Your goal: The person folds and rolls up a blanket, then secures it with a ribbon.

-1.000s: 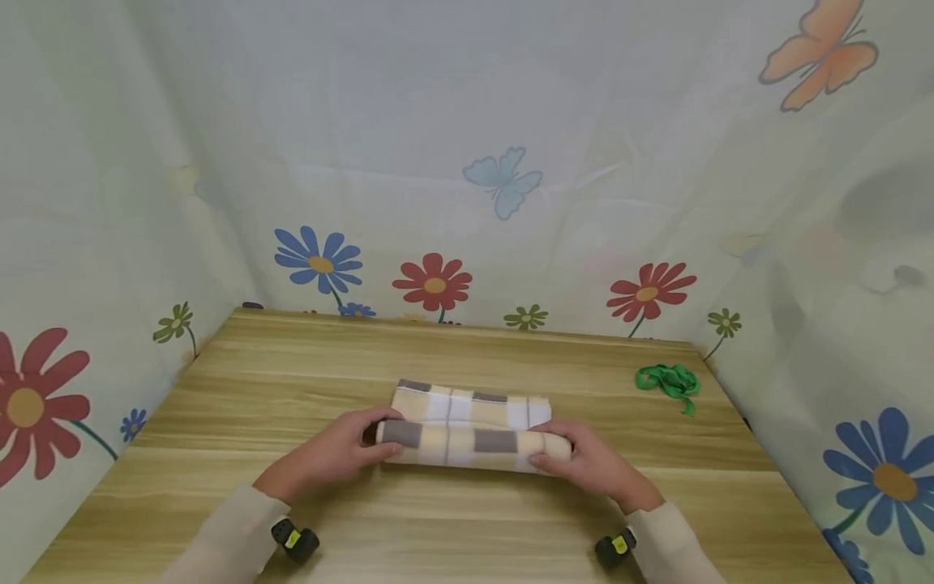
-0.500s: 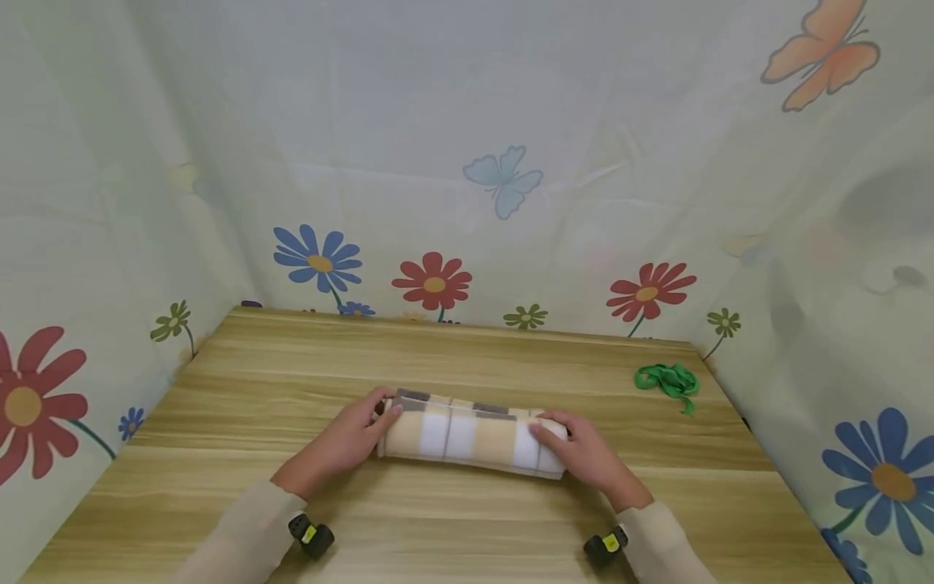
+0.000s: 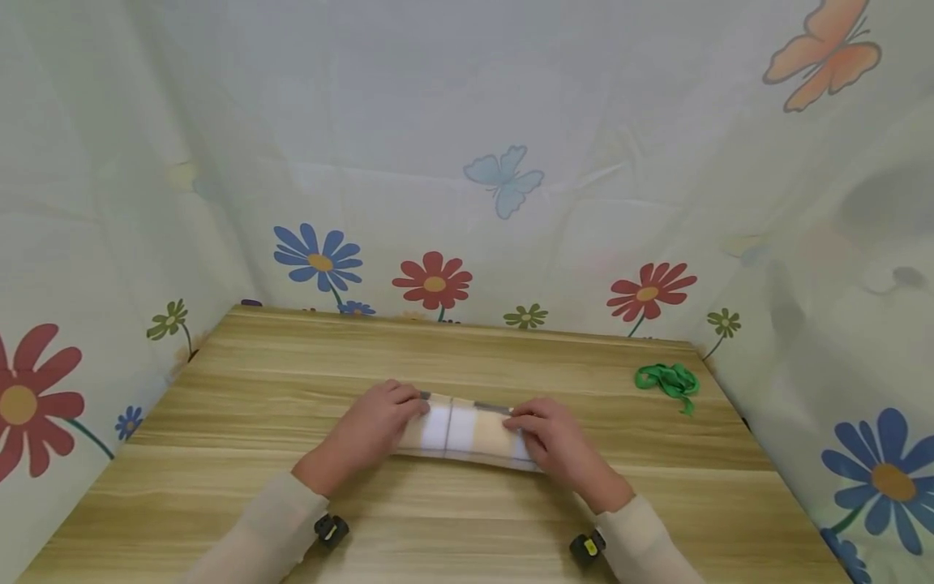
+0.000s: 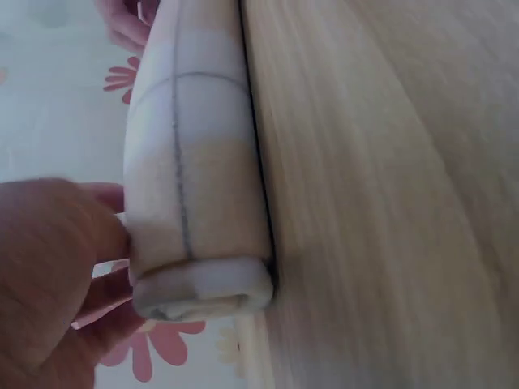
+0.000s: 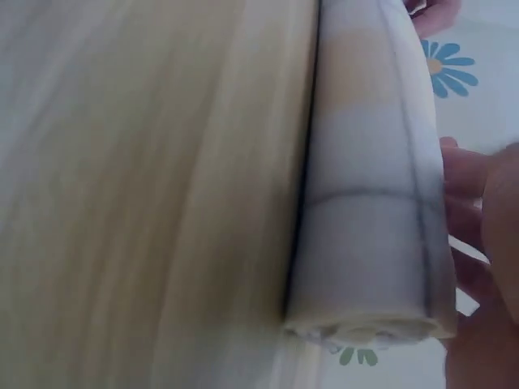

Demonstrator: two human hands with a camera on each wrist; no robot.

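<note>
A rolled plaid cloth [image 3: 460,427] in cream, white and grey lies crosswise on the wooden table. The wrist views show its spiral-rolled ends, the left one [image 4: 207,288] and the right one [image 5: 365,326]. Over its left part, my left hand [image 3: 368,430] holds the roll, with bent fingers along the far upper side. My right hand [image 3: 558,442] does likewise at the right part, fingertips near the grey strip on top. Both hands hide the ends of the roll in the head view.
A loose green ribbon [image 3: 667,383] lies in a heap at the table's back right. The wooden table [image 3: 467,527] meets a flower-printed curtain [image 3: 394,203] at the back and on both sides.
The flat flap beyond the roll has been wound in as the roll turned. Both hands have shifted inward from its ends onto its far upper side.
</note>
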